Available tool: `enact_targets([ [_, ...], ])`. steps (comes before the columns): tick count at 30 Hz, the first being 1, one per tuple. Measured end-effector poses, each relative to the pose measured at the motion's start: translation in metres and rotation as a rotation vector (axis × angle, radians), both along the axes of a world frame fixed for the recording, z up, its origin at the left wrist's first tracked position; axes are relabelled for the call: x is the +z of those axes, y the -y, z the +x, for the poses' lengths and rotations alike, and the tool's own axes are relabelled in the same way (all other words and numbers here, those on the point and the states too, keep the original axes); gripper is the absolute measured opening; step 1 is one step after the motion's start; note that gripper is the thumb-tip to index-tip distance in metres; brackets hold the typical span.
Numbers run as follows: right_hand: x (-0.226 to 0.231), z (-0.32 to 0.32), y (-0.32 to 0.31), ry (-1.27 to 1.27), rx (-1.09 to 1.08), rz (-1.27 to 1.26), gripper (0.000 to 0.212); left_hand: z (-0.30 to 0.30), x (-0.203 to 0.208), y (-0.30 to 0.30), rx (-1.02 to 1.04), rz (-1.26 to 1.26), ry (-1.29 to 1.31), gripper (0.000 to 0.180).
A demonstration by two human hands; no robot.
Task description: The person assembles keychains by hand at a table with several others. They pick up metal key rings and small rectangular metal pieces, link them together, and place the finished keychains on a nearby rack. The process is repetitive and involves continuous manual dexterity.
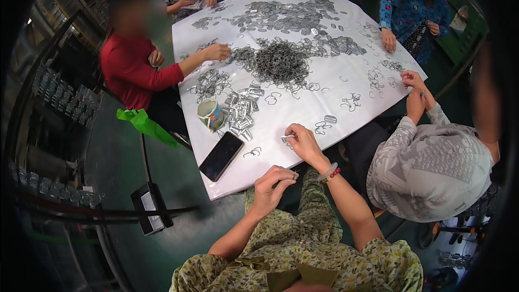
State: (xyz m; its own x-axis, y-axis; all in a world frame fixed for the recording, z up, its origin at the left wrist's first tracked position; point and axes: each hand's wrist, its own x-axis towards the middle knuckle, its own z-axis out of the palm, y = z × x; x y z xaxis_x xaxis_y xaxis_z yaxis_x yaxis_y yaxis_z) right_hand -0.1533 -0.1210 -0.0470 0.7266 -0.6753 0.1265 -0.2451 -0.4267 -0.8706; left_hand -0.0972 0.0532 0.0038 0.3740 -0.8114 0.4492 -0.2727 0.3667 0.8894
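Several fingers of the right hand (306,144) pinch a small metal piece (287,138) above the white surface (303,109); the left hand (268,186) curls its own, grip impossible to tell. Beyond lie a black phone (221,156) and a tangled metal heap (281,64).

One wide fisheye view looks down and forward from the wearer's head, over the near white-topped table (313,107).

Blk phone (221,156) flat on wht tbl (233,176), nr patterned cup (212,116); bright grn plastic (145,126) L of tbl.
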Motion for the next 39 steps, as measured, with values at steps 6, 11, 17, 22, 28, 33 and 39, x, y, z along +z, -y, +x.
enact_targets([
  [6, 0.011, -0.035, -0.016, -0.146, -0.013, -0.292, 0.021, 0.002, 0.001, 0.001, -0.057, 0.034, 0.048, 0.008],
  [11, 0.037, -0.058, -0.030, -0.006, -0.125, -0.141, 0.016, -0.007, 0.002, 0.008, -0.137, 0.036, 0.064, 0.008],
  [17, 0.055, -0.078, -0.054, 0.452, -0.098, 0.548, 0.018, -0.013, 0.008, 0.015, -0.085, 0.118, 0.025, 0.010],
  [22, 0.080, -0.096, -0.064, 0.463, -0.175, 0.467, 0.016, -0.012, 0.007, 0.017, -0.063, 0.129, 0.103, 0.010],
  [28, 0.074, -0.089, -0.070, 0.572, -0.198, 0.565, 0.018, -0.012, 0.006, 0.017, -0.044, 0.255, 0.025, 0.007],
  [33, 0.069, -0.091, -0.071, 0.587, -0.291, 0.516, 0.015, -0.013, -0.006, 0.019, -0.066, 0.296, 0.055, 0.009],
  [39, 0.070, -0.098, -0.072, 0.453, -0.271, 0.248, 0.016, 0.000, -0.029, 0.033, -0.005, 0.127, -0.329, 0.035],
])
